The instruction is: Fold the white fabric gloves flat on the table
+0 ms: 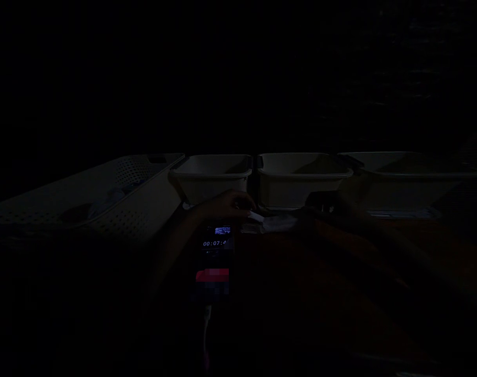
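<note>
Head view: pale, filmy packet (279, 223) between hands (235, 203), round-cornered tubs (301, 191) behind.

1. Your bench (454, 246) looks dark and reddish.
2. On it lies a lit-up phone (213, 264), with a cord (206, 335) at the near end.
3. Three pale tubs (301, 191) stand in a row farther back.
4. A pale basket (138, 209) with holes sits to your left.

Right hand (328, 203) indistinct in darkness, perforated basket (137, 219) partly beyond left edge.
</note>
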`<state>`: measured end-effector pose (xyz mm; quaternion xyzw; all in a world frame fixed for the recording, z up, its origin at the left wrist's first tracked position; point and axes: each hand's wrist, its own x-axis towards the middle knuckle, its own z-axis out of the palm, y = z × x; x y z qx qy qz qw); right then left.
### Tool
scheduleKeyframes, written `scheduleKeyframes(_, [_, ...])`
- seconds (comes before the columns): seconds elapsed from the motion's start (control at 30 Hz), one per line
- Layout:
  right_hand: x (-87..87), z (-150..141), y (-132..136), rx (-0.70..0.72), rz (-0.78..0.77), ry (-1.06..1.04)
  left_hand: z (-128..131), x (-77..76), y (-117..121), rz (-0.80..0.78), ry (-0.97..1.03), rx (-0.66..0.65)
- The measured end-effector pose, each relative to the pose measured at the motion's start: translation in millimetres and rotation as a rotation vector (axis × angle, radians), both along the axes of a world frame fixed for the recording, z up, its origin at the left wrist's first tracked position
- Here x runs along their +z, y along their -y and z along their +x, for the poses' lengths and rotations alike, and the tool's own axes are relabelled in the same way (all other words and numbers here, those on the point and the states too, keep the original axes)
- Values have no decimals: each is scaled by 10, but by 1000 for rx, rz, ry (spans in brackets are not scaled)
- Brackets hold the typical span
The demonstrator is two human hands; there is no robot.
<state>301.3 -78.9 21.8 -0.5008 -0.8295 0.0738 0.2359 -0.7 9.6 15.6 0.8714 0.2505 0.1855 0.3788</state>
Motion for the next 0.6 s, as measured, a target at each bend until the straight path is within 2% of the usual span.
scheduleKeyframes(0.17, [-119,56,-70,-19,-72,209,-11,-79,-57,77,-61,10])
scheduleKeyframes(0.3, [-232,88,-137,-14,-100,209,4,-102,-50,87,-65,12])
scheduleKeyframes(0.43, [-332,23,-188,-20,-87,-76,42,-103,-48,47,16,75])
scheduleKeyframes(0.5, [-379,-31,-202,-25,-130,-283,54,-96,-43,-60,111,103])
scheduleKeyframes(0.6, [-438,-86,-217,-40,-286,-588,51,-66,-23,-291,258,97])
